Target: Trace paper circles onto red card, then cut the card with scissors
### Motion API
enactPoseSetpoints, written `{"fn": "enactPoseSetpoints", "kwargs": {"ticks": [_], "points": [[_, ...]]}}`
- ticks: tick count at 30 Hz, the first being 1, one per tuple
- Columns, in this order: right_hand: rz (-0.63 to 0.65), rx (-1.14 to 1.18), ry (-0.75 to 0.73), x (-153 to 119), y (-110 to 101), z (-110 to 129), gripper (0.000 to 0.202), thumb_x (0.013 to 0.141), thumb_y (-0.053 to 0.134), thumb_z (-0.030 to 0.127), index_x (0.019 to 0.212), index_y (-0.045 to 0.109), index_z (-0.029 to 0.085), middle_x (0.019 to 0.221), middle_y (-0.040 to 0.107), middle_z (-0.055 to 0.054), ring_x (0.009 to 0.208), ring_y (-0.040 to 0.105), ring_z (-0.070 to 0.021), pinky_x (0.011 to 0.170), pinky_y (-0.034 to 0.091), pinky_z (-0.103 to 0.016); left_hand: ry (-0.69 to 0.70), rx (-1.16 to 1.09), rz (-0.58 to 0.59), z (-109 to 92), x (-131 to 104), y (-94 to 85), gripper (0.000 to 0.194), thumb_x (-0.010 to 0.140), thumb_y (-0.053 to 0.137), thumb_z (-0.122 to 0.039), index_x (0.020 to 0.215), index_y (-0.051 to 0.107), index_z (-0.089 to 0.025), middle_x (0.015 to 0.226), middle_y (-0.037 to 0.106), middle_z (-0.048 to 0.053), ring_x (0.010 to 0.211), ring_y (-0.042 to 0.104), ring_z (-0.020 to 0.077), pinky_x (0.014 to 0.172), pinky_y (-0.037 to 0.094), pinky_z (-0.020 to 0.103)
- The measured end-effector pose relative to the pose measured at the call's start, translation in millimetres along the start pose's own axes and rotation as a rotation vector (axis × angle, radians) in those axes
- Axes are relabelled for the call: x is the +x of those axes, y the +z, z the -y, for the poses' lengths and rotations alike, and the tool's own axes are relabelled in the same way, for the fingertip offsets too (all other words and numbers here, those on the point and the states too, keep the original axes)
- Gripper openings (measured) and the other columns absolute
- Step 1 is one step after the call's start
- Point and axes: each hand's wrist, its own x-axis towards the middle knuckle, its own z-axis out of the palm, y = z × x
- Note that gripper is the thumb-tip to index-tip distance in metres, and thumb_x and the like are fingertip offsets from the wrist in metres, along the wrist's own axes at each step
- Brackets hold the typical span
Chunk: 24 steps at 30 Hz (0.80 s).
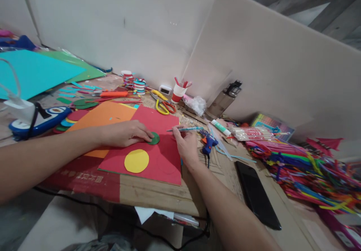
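A small green disc (154,139) lies on the red sheet (166,157). The fingertips of my left hand (131,133) rest on the disc's left edge, and the fingers lie flat and extended. My right hand (184,142) is at the red sheet's right edge, its fingers closed around a thin pen (191,129) whose tip points left, toward the disc. Below my left hand a larger yellow disc (137,161) lies flat on the red sheet. An orange sheet (105,114) lies at the left, partly covered by my left forearm.
Scissors (161,107) and a paper cup (178,93) stand beyond the sheets. A blue glue gun (209,142), a glue stick (220,128) and a black phone (257,194) lie at the right, near colourful pipe cleaners (296,164). A power strip (42,121) sits left.
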Motion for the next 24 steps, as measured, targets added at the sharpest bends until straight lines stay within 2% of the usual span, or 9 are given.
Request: {"fn": "enactPoseSetpoints", "kwargs": {"ticks": [7,14,16,24], "points": [[0.000,0.051,0.051,-0.5,1.5,-0.9,0.025,0.083,0.059,0.043,0.076,0.063,0.019,0.067,0.062,0.000,0.064,0.057,-0.0168,0.065,0.045,-0.028,0.032,0.061,0.029,1.0,-1.0,1.3,0.034,0.094,0.051,-0.016,0.118,0.073,-0.026,0.121,0.072,0.006,0.108,0.067,0.0182,0.098,0.049,0.030],[-0.256,0.146,0.091,6.3,-7.1,-2.2,0.035,0.081,0.060,0.052,0.070,0.060,0.019,0.062,0.061,0.000,0.060,0.056,-0.0165,0.065,0.046,-0.030,-0.038,0.107,0.066,-11.8,2.3,-5.1,0.035,0.094,0.051,-0.017,0.122,0.070,-0.025,0.122,0.072,0.005,0.106,0.066,0.0197,0.096,0.050,0.030],[-0.291,0.155,0.086,7.6,-8.4,-4.4,0.036,0.082,0.059,0.053,0.069,0.059,0.020,0.062,0.060,0.000,0.059,0.055,-0.0159,0.066,0.045,-0.030,-0.047,0.107,0.065,-13.7,3.0,-5.8,0.035,0.094,0.051,-0.017,0.123,0.069,-0.025,0.122,0.072,0.004,0.108,0.066,0.0201,0.096,0.050,0.030],[-0.250,0.158,0.118,5.5,-5.3,-3.5,0.034,0.080,0.060,0.053,0.076,0.061,0.019,0.061,0.061,0.000,0.060,0.057,-0.0169,0.063,0.045,-0.029,-0.019,0.037,0.014,-6.3,1.9,-0.4,0.041,0.089,0.051,-0.007,0.117,0.073,-0.027,0.121,0.072,0.003,0.110,0.066,0.0181,0.101,0.048,0.029]]}}
